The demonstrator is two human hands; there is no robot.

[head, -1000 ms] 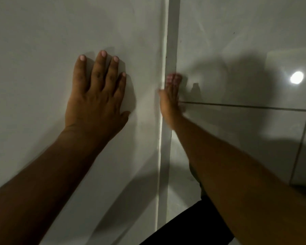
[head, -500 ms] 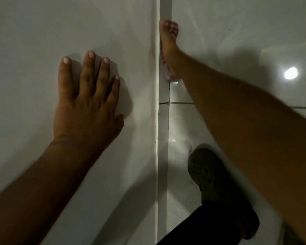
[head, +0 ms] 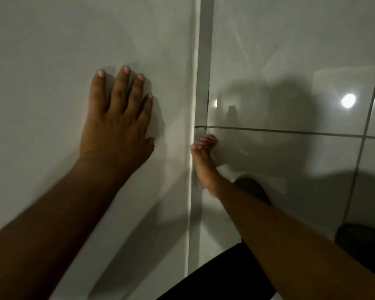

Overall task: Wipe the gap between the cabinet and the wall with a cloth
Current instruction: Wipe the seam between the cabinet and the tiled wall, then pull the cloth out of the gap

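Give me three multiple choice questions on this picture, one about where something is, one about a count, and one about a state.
1. Where is the right hand?
A. at the gap beside the cabinet
B. flat on the cabinet panel
C. out on the tiled wall, far from the gap

2. How many bright round light reflections show on the tiles?
A. one
B. three
C. five

3. How is the left hand held?
A. in a fist
B. pinching a cloth
C. open, fingers spread

Answers: 1 A, its fingers sit at the strip below the grout line; 2 A, one spot at right; 3 C, palm lies flat against the panel.
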